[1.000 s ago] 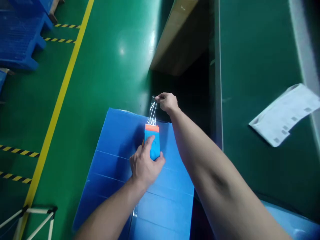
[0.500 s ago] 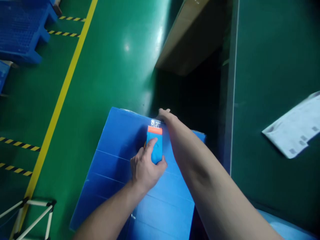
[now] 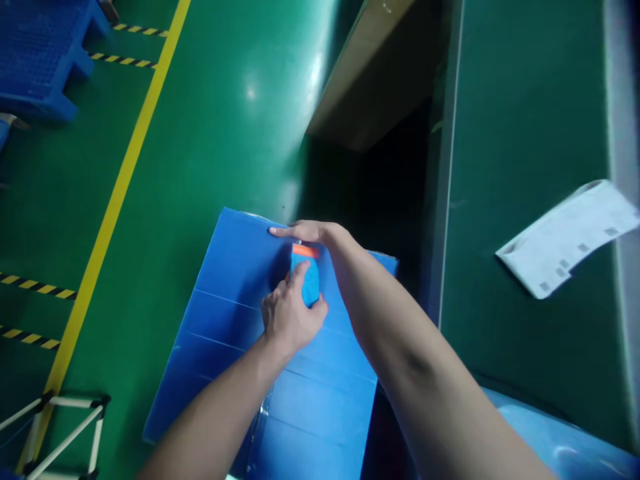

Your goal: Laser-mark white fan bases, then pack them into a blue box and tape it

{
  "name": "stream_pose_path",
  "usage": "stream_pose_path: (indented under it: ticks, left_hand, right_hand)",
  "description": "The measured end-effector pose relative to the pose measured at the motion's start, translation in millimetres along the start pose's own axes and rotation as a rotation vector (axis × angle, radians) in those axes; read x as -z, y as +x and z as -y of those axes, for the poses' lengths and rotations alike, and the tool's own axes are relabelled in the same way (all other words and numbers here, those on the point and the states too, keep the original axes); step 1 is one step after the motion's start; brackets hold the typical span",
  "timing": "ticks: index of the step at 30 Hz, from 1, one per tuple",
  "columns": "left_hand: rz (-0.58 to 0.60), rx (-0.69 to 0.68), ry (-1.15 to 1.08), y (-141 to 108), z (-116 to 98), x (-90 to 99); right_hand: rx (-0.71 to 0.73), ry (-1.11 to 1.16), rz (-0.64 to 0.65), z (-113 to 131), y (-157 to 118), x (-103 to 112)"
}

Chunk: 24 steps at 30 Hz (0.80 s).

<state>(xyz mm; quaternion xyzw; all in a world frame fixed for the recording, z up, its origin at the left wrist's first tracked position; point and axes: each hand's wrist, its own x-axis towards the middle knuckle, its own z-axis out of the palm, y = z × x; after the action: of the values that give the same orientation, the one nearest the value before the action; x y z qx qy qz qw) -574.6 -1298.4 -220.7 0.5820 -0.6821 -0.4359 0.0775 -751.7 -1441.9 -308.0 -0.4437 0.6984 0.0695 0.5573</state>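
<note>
My left hand [image 3: 293, 313] is closed around a blue tape dispenser [image 3: 311, 283] with an orange front edge, held low over a blue box [image 3: 240, 273]. Its index finger lies along the dispenser's top. Just beyond the orange edge, my right hand [image 3: 307, 231] rests at the box's far edge, one digit stretched out to the left along it. The other fingers are partly hidden behind that edge. Shiny clear tape [image 3: 261, 420] runs along the box's near part, beside my left forearm.
On my right stands a dark green work surface [image 3: 525, 133] with a folded white printed sheet [image 3: 565, 240] on it. A large cardboard box [image 3: 370, 73] is ahead. Blue pallets [image 3: 40, 53] lie far left, past a yellow floor line [image 3: 130, 167]. A white tube frame [image 3: 70, 433] stands lower left.
My right hand has shifted left along the far edge, covering the tape strip seen there before. The dispenser has moved slightly towards that edge. The view has shifted a little right.
</note>
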Motion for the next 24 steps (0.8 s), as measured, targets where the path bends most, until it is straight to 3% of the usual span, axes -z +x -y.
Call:
stream_pose_path:
  ticks: [3, 6, 14, 17, 20, 24]
  left_hand:
    - [0.022, 0.003, 0.051, -11, -1, 5.0]
    - [0.042, 0.029, 0.087, -42, 1, 13.0]
    - [0.038, 0.089, 0.063, -188, 44, 29.4]
    - [0.034, 0.125, 0.085, -226, 61, 29.5]
    - [0.071, 0.189, 0.089, -235, 64, 28.0]
    - [0.208, 0.342, 0.064, -217, 52, 30.4]
  right_hand:
    - [0.004, -0.017, 0.047, 1, 0, -5]
    - [0.025, -0.037, 0.015, 0, 2, -8]
    - [0.103, -0.258, -0.183, -4, 5, -15]
    - [0.126, -0.364, -0.299, -2, -4, -20]
    - [0.118, -0.441, -0.405, 0, -13, -27]
    - [0.091, -0.457, -0.502, 1, -19, -39]
